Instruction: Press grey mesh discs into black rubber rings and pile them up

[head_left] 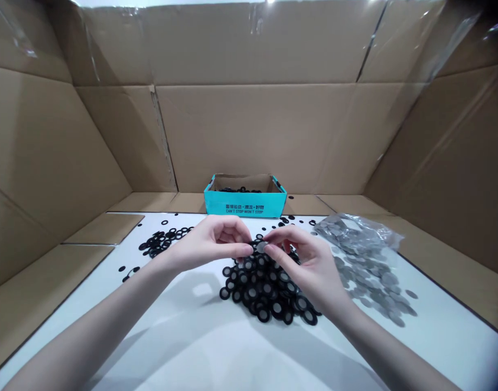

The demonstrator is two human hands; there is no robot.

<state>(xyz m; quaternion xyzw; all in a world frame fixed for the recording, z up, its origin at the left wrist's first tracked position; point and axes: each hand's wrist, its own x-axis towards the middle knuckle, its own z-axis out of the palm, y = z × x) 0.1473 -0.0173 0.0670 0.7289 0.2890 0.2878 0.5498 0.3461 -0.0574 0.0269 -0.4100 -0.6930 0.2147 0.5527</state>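
Observation:
Above the middle of the white table, my left hand (214,241) pinches a black ring (252,244) between thumb and forefinger. My right hand (303,263) is closed at the fingertips on a thin grey disc (261,247), which meets the ring's side. The fingers hide part of both pieces. Under and just beyond my hands lies a heap of black rings with grey centres (267,290). Off to the left is a scattered group of black rings (163,240), several with open middles. A spread of loose grey discs (381,285) lies on the right.
A turquoise open box (245,205) with black rings inside stands at the back. Behind the grey discs rests a clear plastic bag (358,232) holding more of them. Cardboard walls (265,136) enclose the white table (183,336) at the back and both sides.

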